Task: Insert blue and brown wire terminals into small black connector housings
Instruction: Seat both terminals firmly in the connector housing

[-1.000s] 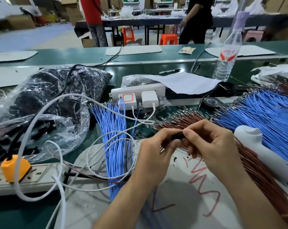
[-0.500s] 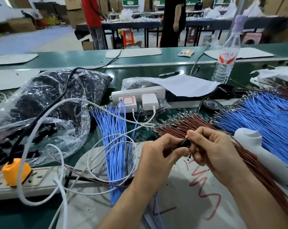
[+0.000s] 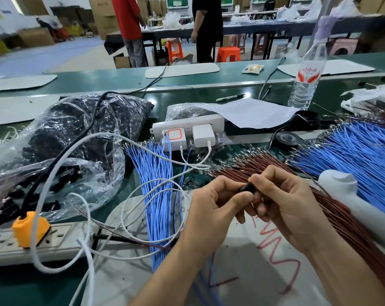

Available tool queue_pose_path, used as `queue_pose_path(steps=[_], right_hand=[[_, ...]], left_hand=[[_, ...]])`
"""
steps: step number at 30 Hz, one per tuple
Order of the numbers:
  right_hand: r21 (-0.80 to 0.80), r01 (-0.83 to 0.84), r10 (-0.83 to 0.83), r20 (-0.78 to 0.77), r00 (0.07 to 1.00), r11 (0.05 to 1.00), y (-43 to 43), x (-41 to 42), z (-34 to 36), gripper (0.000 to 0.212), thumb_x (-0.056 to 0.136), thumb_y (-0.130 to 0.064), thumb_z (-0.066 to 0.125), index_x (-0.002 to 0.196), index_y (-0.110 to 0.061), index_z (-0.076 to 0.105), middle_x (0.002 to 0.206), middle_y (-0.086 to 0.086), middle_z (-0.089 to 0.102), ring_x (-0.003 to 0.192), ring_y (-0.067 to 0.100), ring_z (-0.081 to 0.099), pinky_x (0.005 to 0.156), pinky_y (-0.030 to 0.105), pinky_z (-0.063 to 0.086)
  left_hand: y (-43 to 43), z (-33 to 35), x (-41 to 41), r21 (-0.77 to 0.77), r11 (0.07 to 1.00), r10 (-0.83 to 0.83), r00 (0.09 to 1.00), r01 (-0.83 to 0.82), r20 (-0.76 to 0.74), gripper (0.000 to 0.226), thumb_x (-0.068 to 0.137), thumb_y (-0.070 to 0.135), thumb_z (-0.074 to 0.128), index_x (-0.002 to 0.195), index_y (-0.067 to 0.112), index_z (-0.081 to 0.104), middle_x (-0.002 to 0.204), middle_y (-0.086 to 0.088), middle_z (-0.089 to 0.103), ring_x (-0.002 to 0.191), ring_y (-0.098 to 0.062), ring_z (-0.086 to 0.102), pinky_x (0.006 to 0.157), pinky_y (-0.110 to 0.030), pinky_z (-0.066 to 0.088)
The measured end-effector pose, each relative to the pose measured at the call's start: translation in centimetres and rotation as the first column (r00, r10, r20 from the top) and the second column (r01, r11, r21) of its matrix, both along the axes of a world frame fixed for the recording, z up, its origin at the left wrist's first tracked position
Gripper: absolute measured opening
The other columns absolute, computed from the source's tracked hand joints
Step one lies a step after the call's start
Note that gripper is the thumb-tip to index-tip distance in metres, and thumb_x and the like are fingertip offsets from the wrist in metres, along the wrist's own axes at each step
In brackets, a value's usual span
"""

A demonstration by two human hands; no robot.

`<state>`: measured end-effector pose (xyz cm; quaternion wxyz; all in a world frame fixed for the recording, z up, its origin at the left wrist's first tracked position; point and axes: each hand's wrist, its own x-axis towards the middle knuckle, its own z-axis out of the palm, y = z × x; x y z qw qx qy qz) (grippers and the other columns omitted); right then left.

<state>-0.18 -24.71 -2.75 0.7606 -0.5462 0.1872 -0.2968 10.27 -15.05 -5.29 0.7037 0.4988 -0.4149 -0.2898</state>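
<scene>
**A:** Where is the piece being worked on?

**B:** The small black connector housing is held above the near middle of the counter. The left hand grips one end with thumb and curled fingers. The right hand pinches the other end. The fingers hide the openings, so I cannot tell whether a wire is already inside.

**A:** What could go wrong from here?

**B:** In my judgement, a terminal could go in crooked or into the wrong cavity, since the fingers cover the face of the housing. A half-seated terminal would pull out later. The brown wires fan out just beyond the knuckles, toward the right edge. A white cable loops across the blue wires left of the hands. A dragged wrist could snag either and scatter the bundles.

**A:** And the containers?

**B:** A large clear plastic bag slumps at the left side, full of small dark pieces, probably more housings. A smaller clear bag sits behind the white power strip, partly under a sheet of paper, and its contents are too blurred to name. A water bottle stands toward the far right with water in it.
</scene>
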Motion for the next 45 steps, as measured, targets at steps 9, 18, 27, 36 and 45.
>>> queue_pose_path(steps=[9, 18, 27, 36, 45], right_hand=[[0.027, -0.044, 0.043, 0.026, 0.999, 0.999, -0.2, 0.0, 0.0, 0.018, 0.065, -0.022, 0.07, 0.056, -0.014, 0.057, 0.051, 0.008, 0.055, 0.035, 0.011, 0.047, 0.034, 0.019, 0.037], [-0.09, -0.017, 0.015, -0.022, 1.0, 0.996, 0.6, 0.5, -0.4, 0.023, 0.08, -0.017, 0.065, 0.059, -0.016, 0.056, 0.049, 0.007, 0.052, 0.038, 0.015, 0.046, 0.036, 0.02, 0.037], [-0.095, 0.149, -0.138, 0.115, 0.984, 0.984, 1.0, 1.0, -1.0, 0.02, 0.074, -0.032, 0.067, 0.074, -0.014, 0.058, 0.051, 0.004, 0.05, 0.039, 0.015, 0.041, 0.039, 0.023, 0.037], [-0.408, 0.145, -0.12, 0.088, 0.989, 0.901, 1.2, 0.8, -0.7, 0.016, 0.08, -0.021, 0.062, 0.083, -0.005, 0.062, 0.061, 0.006, 0.06, 0.048, 0.012, 0.051, 0.046, 0.021, 0.044], [-0.305, 0.175, -0.14, 0.131, 0.981, 0.936, 1.2, 0.8, -0.9, 0.009, 0.082, -0.017, 0.059, 0.083, -0.011, 0.064, 0.061, 0.007, 0.06, 0.049, 0.015, 0.053, 0.046, 0.021, 0.046]], left_hand=[[-0.1, 0.3, -0.1, -0.006, 0.999, -0.047, 0.997, 0.047, -0.054, 0.013, 0.079, 0.014, 0.063, 0.087, 0.004, 0.06, 0.068, -0.001, 0.07, 0.059, -0.011, 0.063, 0.054, -0.018, 0.047], [0.0, 0.2, -0.4, 0.041, 0.998, 0.038, 0.999, -0.038, -0.001, 0.024, 0.08, 0.02, 0.065, 0.085, -0.003, 0.058, 0.063, -0.007, 0.067, 0.057, -0.022, 0.062, 0.05, -0.019, 0.043], [-0.2, -0.3, -0.4, 0.017, 0.991, 0.126, 0.977, -0.131, 0.173, 0.011, 0.085, 0.024, 0.067, 0.09, 0.015, 0.065, 0.066, 0.003, 0.067, 0.06, -0.009, 0.059, 0.056, -0.018, 0.046], [0.0, -0.6, 0.4, 0.033, 0.972, 0.217, 0.94, -0.234, 0.263, 0.028, 0.083, 0.042, 0.065, 0.1, 0.019, 0.07, 0.085, -0.006, 0.069, 0.076, -0.03, 0.066, 0.069, -0.053, 0.053], [-0.2, -0.5, 0.3, -0.024, 0.976, 0.216, 0.943, -0.217, 0.253, 0.018, 0.088, 0.024, 0.063, 0.106, 0.025, 0.069, 0.094, 0.006, 0.067, 0.089, -0.018, 0.066, 0.08, -0.04, 0.054]])
